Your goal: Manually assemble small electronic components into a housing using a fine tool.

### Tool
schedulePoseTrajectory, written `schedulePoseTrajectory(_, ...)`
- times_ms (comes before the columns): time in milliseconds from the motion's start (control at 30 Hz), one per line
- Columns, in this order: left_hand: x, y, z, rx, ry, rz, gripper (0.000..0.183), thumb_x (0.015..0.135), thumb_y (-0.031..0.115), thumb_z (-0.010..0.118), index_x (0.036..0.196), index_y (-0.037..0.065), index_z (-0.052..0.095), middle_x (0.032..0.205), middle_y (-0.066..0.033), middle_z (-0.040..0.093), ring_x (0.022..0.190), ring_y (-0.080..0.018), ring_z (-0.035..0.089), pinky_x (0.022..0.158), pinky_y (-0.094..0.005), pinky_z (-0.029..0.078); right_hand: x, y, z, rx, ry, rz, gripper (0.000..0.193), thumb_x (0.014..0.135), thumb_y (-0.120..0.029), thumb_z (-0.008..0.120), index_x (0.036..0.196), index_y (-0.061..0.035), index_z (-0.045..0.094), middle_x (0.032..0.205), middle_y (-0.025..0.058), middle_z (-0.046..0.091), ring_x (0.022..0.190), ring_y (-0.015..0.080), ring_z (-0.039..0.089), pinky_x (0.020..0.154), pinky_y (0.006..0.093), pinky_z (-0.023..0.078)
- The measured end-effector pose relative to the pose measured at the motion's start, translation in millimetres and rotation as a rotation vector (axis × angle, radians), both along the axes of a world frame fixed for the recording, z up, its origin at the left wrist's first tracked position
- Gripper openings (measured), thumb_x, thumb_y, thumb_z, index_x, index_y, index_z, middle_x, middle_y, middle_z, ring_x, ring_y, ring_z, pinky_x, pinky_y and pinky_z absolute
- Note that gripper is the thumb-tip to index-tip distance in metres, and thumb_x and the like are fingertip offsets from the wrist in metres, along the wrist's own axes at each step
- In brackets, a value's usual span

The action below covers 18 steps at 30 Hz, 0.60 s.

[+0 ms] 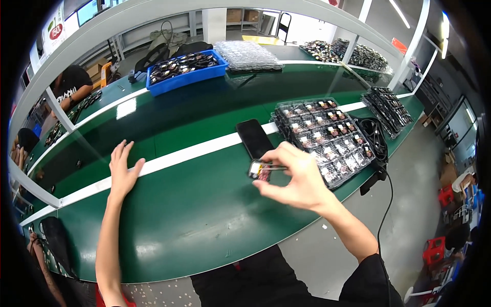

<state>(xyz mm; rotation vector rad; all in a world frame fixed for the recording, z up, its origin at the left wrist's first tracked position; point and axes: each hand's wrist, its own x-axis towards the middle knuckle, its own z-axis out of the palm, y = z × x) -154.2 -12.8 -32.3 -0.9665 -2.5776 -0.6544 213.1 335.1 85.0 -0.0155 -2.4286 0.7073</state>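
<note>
While pinching a small module (pixel 257 170) in the right hand (pixel 302 176), probably to expose its face, holds the left hand (pixel 123 173) spread, empty, across the white rail (pixel 189 152), perhaps steadying.

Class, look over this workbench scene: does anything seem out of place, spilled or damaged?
Yes: small white scraps lie on the grey floor beside the green bench, looking like dropped litter. The part in the right hand shows too small to judge for damage.
</note>
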Motion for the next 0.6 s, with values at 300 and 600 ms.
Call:
schedulePoseTrajectory(300, -67, 3, -7, 0.013, 0.025, 0.104, 0.04, 0.108, 0.032, 0.072, 0.137, 0.004, 0.07, 0.134, -0.0166, 0.07, 0.127, -0.0382, 0.065, 0.11, -0.0467, 0.052, 110, 171, -3, 0.145, -0.055, -0.825, 0.044, 0.082, -0.033, 0.092, 0.107, 0.0007, 0.079, 0.1, 0.0139, 0.075, 0.089, 0.0298, 0.076, 0.083, 0.0407, 0.06)
schedulePoseTrajectory(600, -33, 19, 20, 0.021, -0.1, -0.065, 0.03, 0.107, 0.022, 0.072, 0.128, 0.0, 0.071, 0.124, -0.0162, 0.068, 0.117, -0.0385, 0.068, 0.103, -0.0451, 0.055, 112, 175, -2, -0.024, -0.098, -0.804, 0.045, 0.09, -0.028, 0.092, 0.118, 0.0053, 0.08, 0.103, 0.0121, 0.082, 0.09, 0.0173, 0.076, 0.085, 0.0334, 0.06)
